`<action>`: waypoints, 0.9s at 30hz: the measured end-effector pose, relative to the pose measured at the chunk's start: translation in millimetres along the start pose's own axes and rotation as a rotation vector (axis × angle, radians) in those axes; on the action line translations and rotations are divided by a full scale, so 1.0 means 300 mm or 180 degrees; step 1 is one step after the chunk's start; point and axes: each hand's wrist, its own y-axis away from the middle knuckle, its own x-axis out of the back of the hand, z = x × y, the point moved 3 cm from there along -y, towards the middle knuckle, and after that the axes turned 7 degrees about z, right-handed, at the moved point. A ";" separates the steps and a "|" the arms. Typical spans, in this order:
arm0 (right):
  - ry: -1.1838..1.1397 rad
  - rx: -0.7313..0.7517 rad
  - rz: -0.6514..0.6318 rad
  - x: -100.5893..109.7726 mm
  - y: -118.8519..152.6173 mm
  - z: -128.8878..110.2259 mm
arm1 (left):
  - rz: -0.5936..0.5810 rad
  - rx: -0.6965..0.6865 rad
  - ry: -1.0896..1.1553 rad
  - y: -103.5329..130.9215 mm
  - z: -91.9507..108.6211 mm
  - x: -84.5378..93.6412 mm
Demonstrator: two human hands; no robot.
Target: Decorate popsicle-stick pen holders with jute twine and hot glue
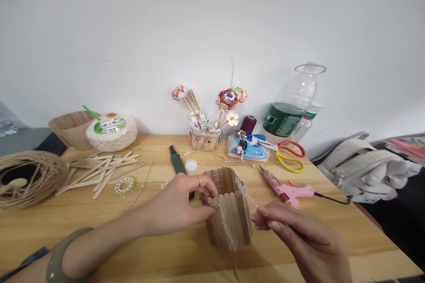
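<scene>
A basket (232,219) made of upright wooden craft sticks stands near the table's front edge. My left hand (186,203) pinches its left rim, fingers inside and thumb outside, by the end of a braided twine (226,227) that hangs down the outer wall onto the table. To the right of the basket, my right hand (292,234) is closed on a thin pale strand (247,196) that reaches to the basket's right rim. The strand's far end is hard to make out.
A pink glue gun (287,188) lies at right, with scissors (288,154) behind it. Loose sticks (106,168), a tape ring (124,185) and a twine coil (43,177) are at left. A flower holder (205,140) and large bottle (290,106) stand by the wall.
</scene>
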 end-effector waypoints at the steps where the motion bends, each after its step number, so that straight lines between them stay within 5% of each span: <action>1: -0.0011 0.0095 -0.0048 -0.001 0.001 0.004 | -0.0003 -0.0025 -0.0059 0.000 -0.001 0.000; 4: -0.0148 0.0207 -0.0108 0.004 0.004 0.017 | 0.0026 -0.0120 -0.0287 0.001 -0.005 0.001; 11: -0.1297 -0.0633 -0.0205 -0.026 0.026 0.071 | 0.0013 -0.0321 -0.0508 0.002 -0.009 0.003; 14: -0.1290 -0.0605 -0.0289 -0.034 0.025 0.076 | -0.0004 -0.0342 -0.0457 0.000 -0.011 0.002; 19: -0.0825 -0.0193 0.0269 -0.024 0.021 0.065 | -0.0013 -0.0438 -0.0460 -0.004 -0.012 0.001; 27: -0.0802 -0.0403 0.0989 -0.058 0.051 0.033 | -0.0096 -0.0558 -0.0473 0.000 -0.002 0.000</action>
